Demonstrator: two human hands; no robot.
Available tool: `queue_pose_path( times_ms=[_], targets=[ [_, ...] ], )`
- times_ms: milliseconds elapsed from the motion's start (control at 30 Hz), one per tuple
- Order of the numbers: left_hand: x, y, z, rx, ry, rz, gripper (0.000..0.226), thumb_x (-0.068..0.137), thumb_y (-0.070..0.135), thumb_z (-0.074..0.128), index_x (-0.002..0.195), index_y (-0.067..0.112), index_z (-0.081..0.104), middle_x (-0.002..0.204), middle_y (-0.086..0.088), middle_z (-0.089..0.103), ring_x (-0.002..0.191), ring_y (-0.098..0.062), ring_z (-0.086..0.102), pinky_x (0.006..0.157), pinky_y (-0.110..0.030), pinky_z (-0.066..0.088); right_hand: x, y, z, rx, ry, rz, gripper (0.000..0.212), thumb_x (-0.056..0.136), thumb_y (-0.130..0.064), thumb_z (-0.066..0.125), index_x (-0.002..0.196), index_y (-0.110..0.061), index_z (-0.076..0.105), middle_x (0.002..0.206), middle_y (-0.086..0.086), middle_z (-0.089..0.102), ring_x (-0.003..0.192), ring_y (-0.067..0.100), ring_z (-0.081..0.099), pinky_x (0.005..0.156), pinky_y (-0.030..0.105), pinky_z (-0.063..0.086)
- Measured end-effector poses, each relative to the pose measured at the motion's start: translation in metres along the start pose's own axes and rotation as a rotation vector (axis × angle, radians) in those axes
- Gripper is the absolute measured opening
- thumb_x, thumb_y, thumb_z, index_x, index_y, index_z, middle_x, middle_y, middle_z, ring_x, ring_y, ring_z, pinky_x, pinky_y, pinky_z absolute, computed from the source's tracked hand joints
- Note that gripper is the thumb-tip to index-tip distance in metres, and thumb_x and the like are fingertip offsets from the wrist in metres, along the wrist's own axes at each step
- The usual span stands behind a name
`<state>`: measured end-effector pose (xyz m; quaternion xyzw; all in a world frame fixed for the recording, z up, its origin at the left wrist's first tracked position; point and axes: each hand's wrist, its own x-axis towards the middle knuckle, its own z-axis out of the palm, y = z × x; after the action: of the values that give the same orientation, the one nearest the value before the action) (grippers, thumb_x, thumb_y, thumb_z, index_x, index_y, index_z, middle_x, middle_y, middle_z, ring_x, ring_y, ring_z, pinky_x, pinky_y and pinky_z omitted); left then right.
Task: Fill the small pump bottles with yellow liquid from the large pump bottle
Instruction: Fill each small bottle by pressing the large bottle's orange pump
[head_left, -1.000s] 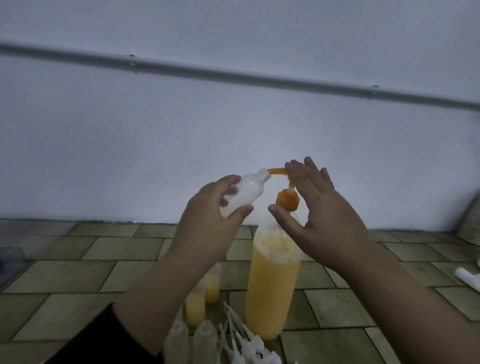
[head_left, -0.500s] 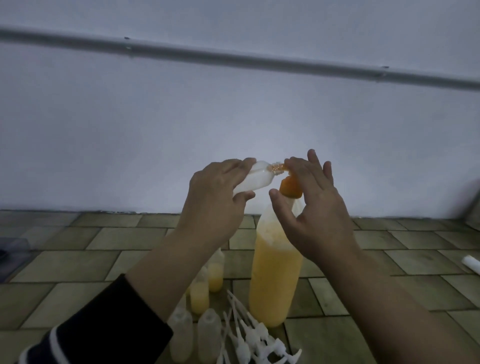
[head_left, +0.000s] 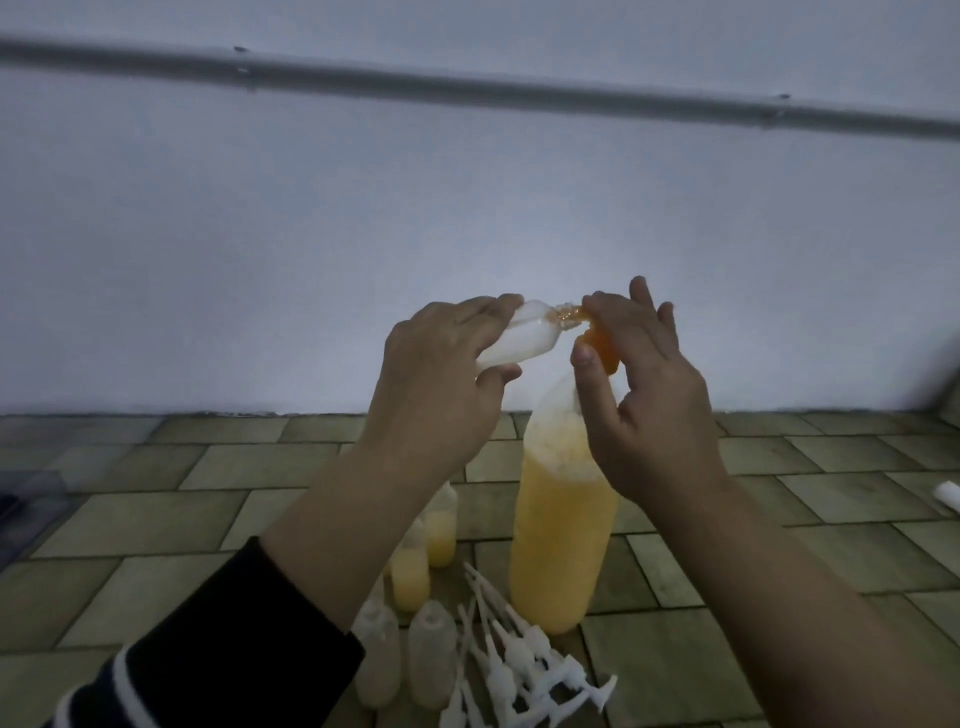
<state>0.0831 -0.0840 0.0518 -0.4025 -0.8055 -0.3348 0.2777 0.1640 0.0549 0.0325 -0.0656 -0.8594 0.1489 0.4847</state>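
At frame centre, the left hand (head_left: 441, 374) gripped a tilted small bottle (head_left: 519, 340), its mouth at the orange pump (head_left: 597, 343) of the large bottle (head_left: 561, 545) standing on the tiled floor (head_left: 156, 519). The right hand (head_left: 649, 395), fingers straight, pressed the pump.

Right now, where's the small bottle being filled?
Head view, centre: the small bottle is tilted in the left hand, its neck at the spout of the large pump bottle, under the right hand.
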Motion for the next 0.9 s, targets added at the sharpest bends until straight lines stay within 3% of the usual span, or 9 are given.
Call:
queue_pose_path(
  times_ms=[200,367,467,633,900],
  targets=[
    [0.005,-0.001,-0.012,0.041,0.038,0.046,0.051,0.084,0.022,0.068,0.132,0.020,0.053,0.128,0.001,0.060,0.115,-0.023,0.053,0.098,-0.039,0.036,0.011,-0.007,-0.010,-0.024,-0.009,-0.054,0.057,0.094,-0.051,0.022,0.131,-0.018,0.049,0.142,-0.001,0.047,0.141,0.005,0.014,0.114,0.015,-0.001],
    [0.004,0.003,-0.007,0.033,0.017,0.042,0.053,0.085,0.022,0.066,0.135,0.022,0.050,0.131,0.002,0.058,0.117,-0.021,0.051,0.100,-0.039,0.035,0.002,-0.005,0.003,0.076,0.122,0.018,0.051,0.097,-0.042,0.023,0.131,-0.015,0.050,0.140,-0.001,0.049,0.141,0.006,0.020,0.116,0.017,0.005],
    [-0.002,0.000,-0.001,0.037,-0.013,0.024,0.053,0.085,0.021,0.066,0.135,0.021,0.050,0.132,0.002,0.058,0.116,-0.022,0.051,0.099,-0.040,0.035,-0.004,-0.003,0.010,0.127,0.116,0.042,0.049,0.098,-0.037,0.024,0.128,-0.013,0.053,0.135,0.001,0.053,0.141,0.009,0.024,0.116,0.017,0.008],
    [0.003,0.000,-0.012,0.017,-0.013,0.036,0.052,0.084,0.020,0.066,0.133,0.024,0.051,0.130,0.006,0.058,0.116,-0.021,0.050,0.097,-0.038,0.033,0.002,-0.008,-0.004,0.091,0.041,0.009,0.055,0.095,-0.045,0.022,0.129,-0.014,0.053,0.137,0.001,0.052,0.141,0.008,0.022,0.117,0.018,0.006],
    [0.002,0.004,-0.011,-0.009,-0.031,0.018,0.053,0.085,0.020,0.065,0.135,0.026,0.049,0.134,0.008,0.055,0.120,-0.017,0.045,0.099,-0.034,0.030,-0.002,-0.008,0.006,0.115,0.165,0.027,0.047,0.097,-0.035,0.026,0.126,-0.011,0.054,0.133,0.002,0.054,0.140,0.012,0.027,0.117,0.020,0.010]
  ],
)
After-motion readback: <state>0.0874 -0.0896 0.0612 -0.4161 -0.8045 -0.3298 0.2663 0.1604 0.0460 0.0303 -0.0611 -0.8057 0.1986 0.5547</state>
